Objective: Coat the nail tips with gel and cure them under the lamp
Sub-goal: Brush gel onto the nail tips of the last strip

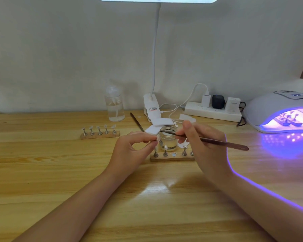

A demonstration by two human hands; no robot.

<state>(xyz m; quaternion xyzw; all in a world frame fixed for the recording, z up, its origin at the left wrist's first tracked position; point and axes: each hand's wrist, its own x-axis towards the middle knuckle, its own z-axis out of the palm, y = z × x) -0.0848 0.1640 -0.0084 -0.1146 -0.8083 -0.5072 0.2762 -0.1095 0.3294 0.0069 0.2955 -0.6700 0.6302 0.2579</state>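
Note:
My left hand (133,147) pinches a small metal stand with a pale nail tip (158,137) on top, lifted off the near wooden holder (171,158). My right hand (201,142) grips a dark brush (222,142), whose tip reaches over the mouth of the small glass jar (168,138). The near holder keeps several stands with tips and one bare round slot. A second holder (100,133) with several tips sits to the left. The curing lamp (280,112) at the right glows purple, with another holder of tips inside.
A clear bottle (114,104) stands at the back. A clip desk lamp (151,105), white pads (162,124), a spare brush (137,121) and a power strip (213,111) with plugs and cables lie behind the jar. The wooden table (59,172) spreads all around.

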